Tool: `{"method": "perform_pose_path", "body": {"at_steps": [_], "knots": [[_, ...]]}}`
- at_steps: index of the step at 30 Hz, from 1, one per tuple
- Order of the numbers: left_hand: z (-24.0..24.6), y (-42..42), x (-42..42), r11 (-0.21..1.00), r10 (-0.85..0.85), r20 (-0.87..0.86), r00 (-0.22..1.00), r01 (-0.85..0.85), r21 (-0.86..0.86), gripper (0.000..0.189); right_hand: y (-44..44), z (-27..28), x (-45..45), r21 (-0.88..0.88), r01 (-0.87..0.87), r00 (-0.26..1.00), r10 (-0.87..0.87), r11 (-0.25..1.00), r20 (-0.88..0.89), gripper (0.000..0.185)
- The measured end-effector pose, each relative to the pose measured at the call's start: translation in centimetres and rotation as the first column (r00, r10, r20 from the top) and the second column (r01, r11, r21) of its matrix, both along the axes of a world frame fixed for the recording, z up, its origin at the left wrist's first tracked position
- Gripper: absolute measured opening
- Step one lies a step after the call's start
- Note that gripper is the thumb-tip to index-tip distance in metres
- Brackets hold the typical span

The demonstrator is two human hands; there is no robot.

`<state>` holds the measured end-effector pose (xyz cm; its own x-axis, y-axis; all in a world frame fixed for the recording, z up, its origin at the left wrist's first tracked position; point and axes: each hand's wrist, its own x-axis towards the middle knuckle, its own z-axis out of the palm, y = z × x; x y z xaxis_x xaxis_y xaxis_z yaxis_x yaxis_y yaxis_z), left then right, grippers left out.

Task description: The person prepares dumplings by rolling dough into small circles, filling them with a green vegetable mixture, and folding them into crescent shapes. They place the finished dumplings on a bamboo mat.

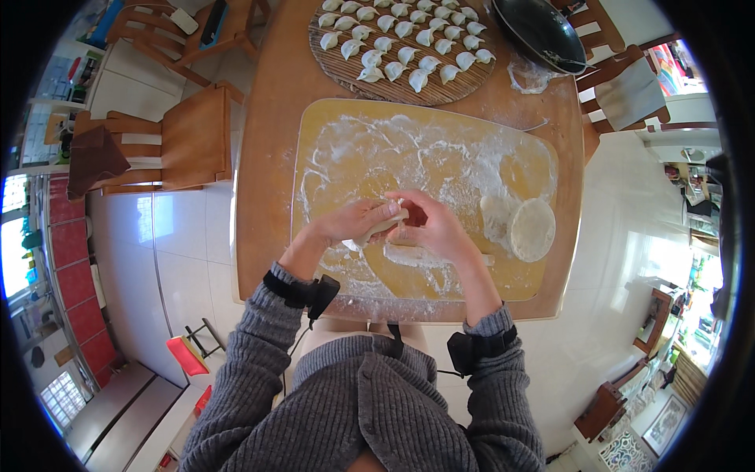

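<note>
My left hand [360,219] is closed on a length of pale dough [383,227] above a yellow board [365,141] dusted with flour. At the dough's right end my right hand [427,223] curls its fingers, and a small bit of dough seems to lie between them; the fingers partly hide it. Beneath my right hand a floury rolling pin [413,255] lies on the board. To the right is a round stack of flattened dough wrappers [532,230]. Beyond the board, folded dumplings [404,29] stand in rows on a round mat of stalks [336,66].
A dark frying pan [540,35] with a utensil in it stands at the table's far right, beside a crumpled clear plastic bag [528,76]. The wooden table [265,147] has chairs on both sides. A black device is strapped to each of my forearms, with cables hanging.
</note>
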<state>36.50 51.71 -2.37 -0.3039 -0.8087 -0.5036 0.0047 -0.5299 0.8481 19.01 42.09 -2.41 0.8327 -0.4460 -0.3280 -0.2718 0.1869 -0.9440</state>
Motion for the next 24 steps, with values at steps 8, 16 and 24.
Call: {"method": "perform_pose_path", "body": {"at_steps": [8,16,24], "knots": [[-1.6,0.6,-0.3,0.993,0.120,-0.176,0.977,-0.117,0.032,0.042,0.5,0.2,0.5,-0.395,-0.032,0.991,0.080,0.918,0.104,0.032],[-2.9,1.9,-2.1,0.916,0.401,-0.216,0.890,-0.396,0.069,0.041,2.6,-0.9,2.1,-0.826,0.049,0.999,-0.034,0.562,0.036,0.022],[-0.8,2.4,-1.6,0.838,0.533,-0.215,0.818,-0.546,-0.004,0.045,0.5,-3.7,1.2,-0.839,-0.056,0.910,-0.318,0.542,-0.266,0.014]]}}
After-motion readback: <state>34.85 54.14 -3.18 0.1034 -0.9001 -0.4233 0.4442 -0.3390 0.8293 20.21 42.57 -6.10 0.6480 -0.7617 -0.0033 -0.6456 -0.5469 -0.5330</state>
